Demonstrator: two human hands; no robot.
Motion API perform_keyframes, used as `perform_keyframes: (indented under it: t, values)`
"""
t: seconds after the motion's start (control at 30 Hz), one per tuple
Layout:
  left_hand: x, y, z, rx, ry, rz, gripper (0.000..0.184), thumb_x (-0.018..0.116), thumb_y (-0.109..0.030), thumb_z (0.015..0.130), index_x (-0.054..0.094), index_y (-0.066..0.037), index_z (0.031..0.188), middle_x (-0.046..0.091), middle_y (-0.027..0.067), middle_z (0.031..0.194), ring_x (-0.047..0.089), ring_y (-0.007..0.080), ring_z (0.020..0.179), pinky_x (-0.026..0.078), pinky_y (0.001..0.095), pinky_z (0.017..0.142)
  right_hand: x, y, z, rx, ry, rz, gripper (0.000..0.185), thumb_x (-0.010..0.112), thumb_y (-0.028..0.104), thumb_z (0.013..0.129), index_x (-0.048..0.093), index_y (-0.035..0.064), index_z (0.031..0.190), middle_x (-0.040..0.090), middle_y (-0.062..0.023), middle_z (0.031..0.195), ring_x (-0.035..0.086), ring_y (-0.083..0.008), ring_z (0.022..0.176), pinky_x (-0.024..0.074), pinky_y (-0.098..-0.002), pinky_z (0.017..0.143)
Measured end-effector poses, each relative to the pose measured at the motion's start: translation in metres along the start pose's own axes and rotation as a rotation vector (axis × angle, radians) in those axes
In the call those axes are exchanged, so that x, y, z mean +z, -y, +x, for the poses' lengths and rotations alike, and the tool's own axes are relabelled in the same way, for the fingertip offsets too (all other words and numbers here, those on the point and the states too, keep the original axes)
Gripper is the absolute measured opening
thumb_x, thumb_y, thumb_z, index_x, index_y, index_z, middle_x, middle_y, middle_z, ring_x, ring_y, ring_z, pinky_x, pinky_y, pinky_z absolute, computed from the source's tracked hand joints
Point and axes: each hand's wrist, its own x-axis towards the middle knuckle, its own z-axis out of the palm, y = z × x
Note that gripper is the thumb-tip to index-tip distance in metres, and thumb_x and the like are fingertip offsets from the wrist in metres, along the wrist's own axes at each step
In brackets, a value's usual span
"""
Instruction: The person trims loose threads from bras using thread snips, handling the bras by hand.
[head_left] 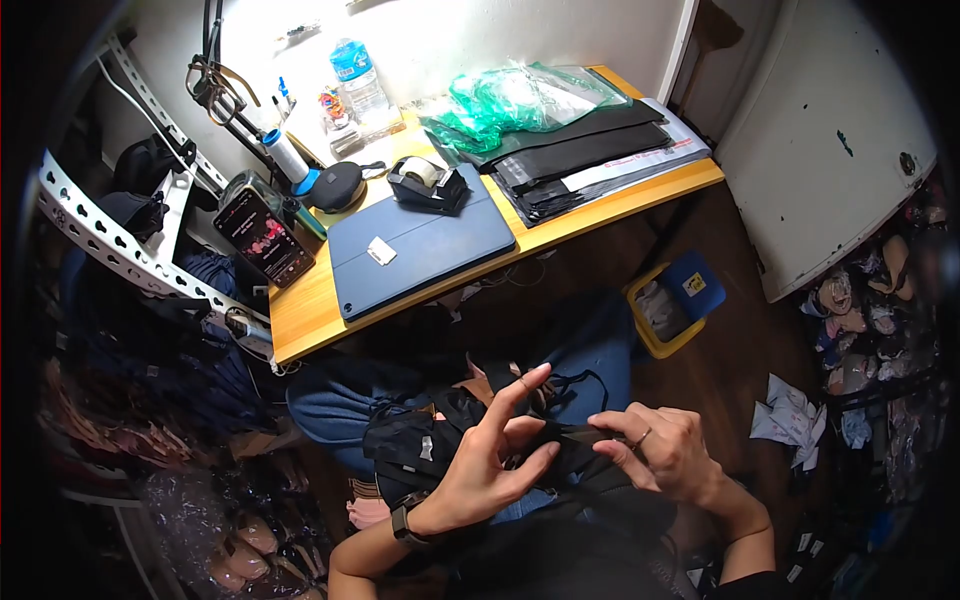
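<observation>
Black garments lie across the lap, over blue jeans. Above them my left hand has its index finger stretched out and its thumb apart from it; dark fabric shows behind the fingers, and whether they grip it is hard to tell. To the right, my right hand, with a ring on one finger, is closed in a pinch on something thin and dark that reaches towards the left hand. What it is cannot be made out against the dark clothing. A dark band sits on the left wrist.
Ahead is a wooden desk with a blue tablet case, a tape dispenser, black plastic bags, a bottle and a phone. A yellow-and-blue bin stands on the floor; packed goods line the right side.
</observation>
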Motion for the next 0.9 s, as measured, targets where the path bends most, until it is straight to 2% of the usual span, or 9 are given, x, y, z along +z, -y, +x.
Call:
perform_keyframes:
  t: [0.1,0.4,0.53,0.67,0.73,0.77,0.8,0.87,0.9]
  values:
    - [-0.001,0.003,0.002,0.015,0.057,0.027,0.079,0.059,0.007,0.085,0.012,-0.009,0.147,0.065,0.0105,0.097,0.058,0.0065,0.084,0.043,0.0171,0.069,0.004,0.002,0.005,0.010,-0.047,-0.006,0.023,0.069,0.022,0.081,0.064,0.0099,0.100,0.057,-0.0038,0.066,0.056,-0.0191,0.051,0.0418,-0.0284,0.048]
    - [0.000,0.001,0.004,-0.028,0.024,-0.113,0.088,0.060,0.007,0.085,0.000,-0.009,0.147,0.065,0.0131,0.098,0.061,0.0091,0.085,0.044,0.0168,0.069,0.009,0.003,0.005,-0.016,-0.062,-0.064,0.025,0.069,0.022,0.081,0.064,0.0095,0.101,0.058,-0.0041,0.068,0.058,-0.0185,0.054,0.0427,-0.0284,0.048]
    - [-0.001,0.002,0.006,-0.020,0.001,-0.203,0.074,0.059,0.001,0.088,0.011,-0.006,0.145,0.065,0.0125,0.098,0.059,0.0064,0.080,0.043,0.0159,0.065,0.009,0.004,0.005,0.001,-0.097,0.006,0.025,0.071,0.021,0.079,0.064,0.0077,0.099,0.058,-0.0053,0.071,0.060,-0.0180,0.057,0.0449,-0.0264,0.048]
    - [-0.013,0.003,0.026,-0.194,0.077,-0.114,0.044,0.056,-0.007,0.093,0.037,0.000,0.132,0.066,0.0098,0.095,0.058,0.0044,0.077,0.044,0.0177,0.062,0.014,0.000,-0.001,-0.022,-0.163,0.107,0.027,0.071,0.012,0.078,0.062,0.0056,0.103,0.058,-0.0088,0.078,0.059,-0.0188,0.058,0.0465,-0.0253,0.052]
    - [-0.024,0.006,0.052,-0.098,0.158,0.146,0.022,0.054,-0.016,0.095,0.056,0.000,0.111,0.066,0.0086,0.092,0.060,0.0074,0.070,0.044,0.0207,0.059,0.016,-0.012,-0.005,-0.113,-0.162,0.123,0.031,0.067,0.006,0.079,0.059,0.0016,0.108,0.059,-0.0096,0.084,0.060,-0.0155,0.061,0.0487,-0.0239,0.057]
    - [-0.032,-0.007,0.069,-0.125,0.142,0.559,0.021,0.055,-0.017,0.094,0.059,-0.001,0.107,0.066,0.0094,0.091,0.062,0.0132,0.070,0.047,0.0237,0.062,0.016,-0.013,-0.008,-0.116,-0.162,0.122,0.031,0.067,0.006,0.079,0.059,0.0016,0.108,0.059,-0.0096,0.084,0.060,-0.0155,0.061,0.0487,-0.0239,0.057]
    - [-0.041,-0.020,0.084,-0.151,0.122,0.973,0.020,0.056,-0.019,0.093,0.062,-0.002,0.104,0.066,0.0103,0.090,0.064,0.0189,0.070,0.049,0.0268,0.065,0.017,-0.012,-0.013,0.157,-0.207,0.361,0.031,0.064,0.004,0.080,0.057,0.0000,0.110,0.060,-0.0089,0.086,0.059,-0.0132,0.064,0.0486,-0.0235,0.060]
    - [-0.063,-0.014,0.109,-0.159,0.240,1.058,0.021,0.059,-0.019,0.090,0.062,-0.004,0.105,0.065,0.0118,0.095,0.064,0.0237,0.078,0.050,0.0300,0.070,0.018,-0.012,-0.020,0.713,-0.286,0.830,0.033,0.059,-0.001,0.081,0.053,-0.0033,0.113,0.060,-0.0076,0.090,0.058,-0.0086,0.069,0.0485,-0.0226,0.065]
    - [-0.075,-0.001,0.119,-0.169,0.361,1.140,0.024,0.062,-0.019,0.087,0.062,-0.006,0.107,0.064,0.0133,0.100,0.064,0.0285,0.086,0.051,0.0331,0.075,0.018,-0.013,-0.020,0.712,-0.288,0.827,0.033,0.059,-0.001,0.081,0.053,-0.0033,0.113,0.060,-0.0076,0.090,0.058,-0.0086,0.069,0.0485,-0.0226,0.065]
